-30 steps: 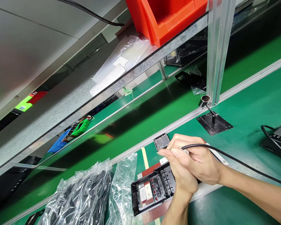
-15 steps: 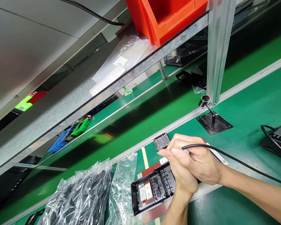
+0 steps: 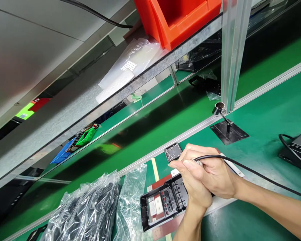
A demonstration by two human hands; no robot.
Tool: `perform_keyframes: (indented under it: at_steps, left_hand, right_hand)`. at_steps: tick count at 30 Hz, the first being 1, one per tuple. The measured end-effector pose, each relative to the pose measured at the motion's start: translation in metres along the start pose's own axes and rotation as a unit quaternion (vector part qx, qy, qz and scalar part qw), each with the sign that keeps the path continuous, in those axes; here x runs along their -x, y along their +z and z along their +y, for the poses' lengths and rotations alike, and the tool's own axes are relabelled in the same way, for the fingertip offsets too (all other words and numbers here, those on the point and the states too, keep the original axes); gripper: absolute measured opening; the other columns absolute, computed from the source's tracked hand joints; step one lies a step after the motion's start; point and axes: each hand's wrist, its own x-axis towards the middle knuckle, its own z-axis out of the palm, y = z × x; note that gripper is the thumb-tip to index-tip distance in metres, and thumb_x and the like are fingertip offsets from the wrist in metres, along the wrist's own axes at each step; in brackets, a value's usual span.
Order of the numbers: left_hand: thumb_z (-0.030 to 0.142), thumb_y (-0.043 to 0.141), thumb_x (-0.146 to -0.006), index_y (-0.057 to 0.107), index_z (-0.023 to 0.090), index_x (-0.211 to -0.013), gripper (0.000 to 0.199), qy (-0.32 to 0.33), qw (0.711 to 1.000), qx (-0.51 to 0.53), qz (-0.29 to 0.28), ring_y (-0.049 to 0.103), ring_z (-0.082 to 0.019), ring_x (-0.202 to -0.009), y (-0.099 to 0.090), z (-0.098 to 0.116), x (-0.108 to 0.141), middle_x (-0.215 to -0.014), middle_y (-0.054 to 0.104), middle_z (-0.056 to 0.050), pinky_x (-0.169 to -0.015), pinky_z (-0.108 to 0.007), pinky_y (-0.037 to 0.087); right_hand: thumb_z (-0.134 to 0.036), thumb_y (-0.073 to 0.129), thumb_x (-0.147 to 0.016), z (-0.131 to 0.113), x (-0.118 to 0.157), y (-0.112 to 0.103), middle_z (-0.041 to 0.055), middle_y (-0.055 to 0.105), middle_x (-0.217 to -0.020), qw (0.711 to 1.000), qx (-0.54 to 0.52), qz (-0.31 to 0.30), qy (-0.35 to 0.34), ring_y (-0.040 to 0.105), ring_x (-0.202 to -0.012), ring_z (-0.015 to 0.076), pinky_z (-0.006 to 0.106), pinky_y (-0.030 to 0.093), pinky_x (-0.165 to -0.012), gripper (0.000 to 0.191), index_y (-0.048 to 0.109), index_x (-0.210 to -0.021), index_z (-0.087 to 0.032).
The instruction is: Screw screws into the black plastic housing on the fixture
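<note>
My right hand (image 3: 214,174) is closed around a corded electric screwdriver (image 3: 198,162). Only its end and black cable (image 3: 243,164) show; the body and tip are hidden by my fingers. Pressed against the right hand, my left hand (image 3: 194,185) is closed too, thumb along the top, and what its fingers grip is out of sight. Under both hands lies an open black plastic housing (image 3: 163,202) with white labels, ribs and round holes inside. Its right part is covered by my hands. It rests on a reddish-brown plate (image 3: 163,231).
Beyond the hands sits a small black tray of screws (image 3: 173,152). A ring holder (image 3: 220,107) on a black base stands by a metal post (image 3: 234,57). Bagged black parts (image 3: 90,207) and a clear bag (image 3: 130,197) lie left. A shelf overhead carries an orange bin (image 3: 180,23).
</note>
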Motion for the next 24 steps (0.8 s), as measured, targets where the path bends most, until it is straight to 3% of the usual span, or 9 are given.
perform_keyframes:
  at_steps: [12, 18, 24]
  left_hand:
    - [0.087, 0.027, -0.089, 0.05, 0.022, -0.066, 0.073, 0.015, 1.0, 0.009, -0.015, 0.048, -0.015, -0.063, -0.0024, -0.0062, 0.0028, -0.071, 0.053, 0.0, -0.064, -0.029, 0.051]
    - [0.087, 0.027, -0.09, 0.046, 0.023, -0.067, 0.07, 0.017, 0.999, 0.01, -0.031, 0.054, -0.017, -0.067, -0.0027, -0.005, 0.0026, -0.07, 0.051, 0.001, -0.07, -0.03, 0.054]
    - [0.087, 0.024, -0.09, 0.057, 0.02, -0.07, 0.077, 0.015, 1.0, 0.001, -0.025, 0.055, -0.016, -0.064, -0.0026, -0.0055, 0.0047, -0.073, 0.059, -0.001, -0.062, -0.03, 0.052]
  right_hand:
    - [-0.025, 0.048, -0.104, -0.0031, 0.0001, -0.0013, 0.0048, 0.07, -0.081, 1.0, -0.005, 0.002, -0.007, 0.061, -0.077, 0.0155, 0.031, 0.05, -0.069, 0.034, 0.081, -0.105, -0.021]
    - [-0.028, 0.048, -0.104, -0.0025, 0.0008, -0.0004, 0.0058, 0.069, -0.08, 1.0, -0.001, 0.001, 0.001, 0.06, -0.076, 0.0161, 0.032, 0.05, -0.069, 0.035, 0.082, -0.101, -0.019]
    - [-0.027, 0.049, -0.104, -0.0006, 0.0011, 0.0002, 0.006, 0.069, -0.08, 1.0, -0.009, 0.0, 0.004, 0.06, -0.077, 0.0162, 0.032, 0.05, -0.069, 0.035, 0.082, -0.101, -0.018]
